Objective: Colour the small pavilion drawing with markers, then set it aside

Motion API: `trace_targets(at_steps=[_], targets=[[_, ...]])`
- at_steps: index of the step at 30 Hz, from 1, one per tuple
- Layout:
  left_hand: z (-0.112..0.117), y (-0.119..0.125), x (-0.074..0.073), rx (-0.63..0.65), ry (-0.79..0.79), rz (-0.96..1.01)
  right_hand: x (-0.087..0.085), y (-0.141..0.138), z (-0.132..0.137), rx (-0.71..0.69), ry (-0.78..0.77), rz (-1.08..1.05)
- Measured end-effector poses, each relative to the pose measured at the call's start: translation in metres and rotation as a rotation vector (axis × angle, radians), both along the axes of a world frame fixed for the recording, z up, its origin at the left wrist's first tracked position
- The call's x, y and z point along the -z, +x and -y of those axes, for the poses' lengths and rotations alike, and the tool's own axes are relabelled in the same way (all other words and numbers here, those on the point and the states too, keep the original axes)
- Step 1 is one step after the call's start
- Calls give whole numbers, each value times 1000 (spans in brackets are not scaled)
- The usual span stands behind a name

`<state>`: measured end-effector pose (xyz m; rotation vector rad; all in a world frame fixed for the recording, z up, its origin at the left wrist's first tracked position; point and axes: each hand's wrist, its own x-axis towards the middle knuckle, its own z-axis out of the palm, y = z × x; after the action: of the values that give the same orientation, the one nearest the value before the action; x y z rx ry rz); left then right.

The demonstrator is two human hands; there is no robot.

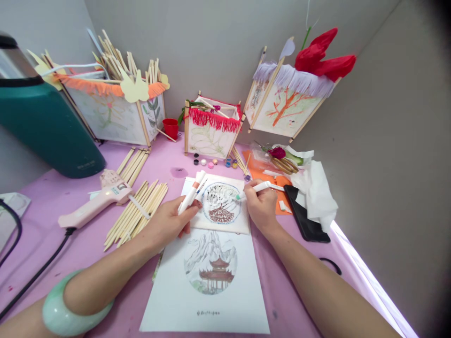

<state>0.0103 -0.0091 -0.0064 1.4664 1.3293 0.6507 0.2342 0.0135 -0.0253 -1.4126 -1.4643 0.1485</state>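
Observation:
My left hand (172,221) is closed round a bundle of white marker pens (192,191) and rests on the left edge of a small white sheet with a round pavilion drawing (221,203). My right hand (260,203) grips one white marker (256,188) whose green tip touches the right rim of that drawing. Below it lies a printed reference sheet (211,277) with a coloured pavilion and mountains. A pale green bangle (58,310) circles my left wrist.
On the pink table (70,244) lie a pink glue gun (98,199) with its black cord, wooden sticks (139,211), small paint pots (214,163), a black phone (306,215), white tissue (317,188) and three paper lanterns (211,126) at the back. A teal appliance (45,126) stands left.

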Motion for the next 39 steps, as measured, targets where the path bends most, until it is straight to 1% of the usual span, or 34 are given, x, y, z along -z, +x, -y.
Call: trace_targets(at_steps=[3, 7, 9, 11, 15, 18, 21, 24, 26, 30, 36, 39], targets=[[0, 0, 0, -4, 0, 6, -1, -2, 2, -5, 5, -25], [0, 1, -1, -4, -2, 3, 1, -4, 3, -75, -59, -63], [0, 0, 0, 0, -2, 1, 2, -4, 3, -117, -97, -58], [0, 0, 0, 3, -5, 3, 1, -4, 3, -136, -104, -31], [0, 0, 1, 8, -3, -6, 0, -3, 4, -69, -21, 49], [0, -1, 1, 8, 1, -13, 0, -2, 4, -54, 7, 20], [0, -1, 0, 6, -9, -11, 1, -1, 3, -126, -65, -42], [0, -1, 1, 7, -17, -3, 0, 0, 2, -188, -135, -37], [-1, -1, 1, 8, -13, -2, -1, 1, 1, -178, -121, -9], [-2, 0, 2, 6, -6, -4, -2, 2, 2, -110, -51, 48], [-2, -1, 3, 18, -3, -8, -5, 3, 2, -167, -143, 104], [-1, -1, 3, 20, -6, -5, -6, 4, 2, -152, -133, 132]])
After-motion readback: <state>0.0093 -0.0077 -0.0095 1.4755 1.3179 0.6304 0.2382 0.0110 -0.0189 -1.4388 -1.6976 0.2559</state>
